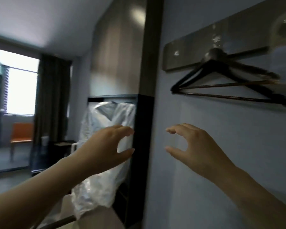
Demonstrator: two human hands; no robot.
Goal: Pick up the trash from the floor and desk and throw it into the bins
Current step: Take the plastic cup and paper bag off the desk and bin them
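Note:
Both my hands are raised in front of a blue-grey wall. My left hand [106, 147] hangs in the air with thumb and fingers spread in a loose C, holding nothing. My right hand [195, 146] mirrors it a little to the right, also with nothing in it. Neither trash nor a bin shows in this view. The floor and the desk are mostly out of sight.
Black clothes hangers [229, 86] hang from a grey wall rack [188, 52] at upper right. A garment in a clear plastic cover [104, 162] hangs in a black open wardrobe frame [144, 129]. An orange chair [21, 134] stands by the bright window [18, 86], next to dark curtains.

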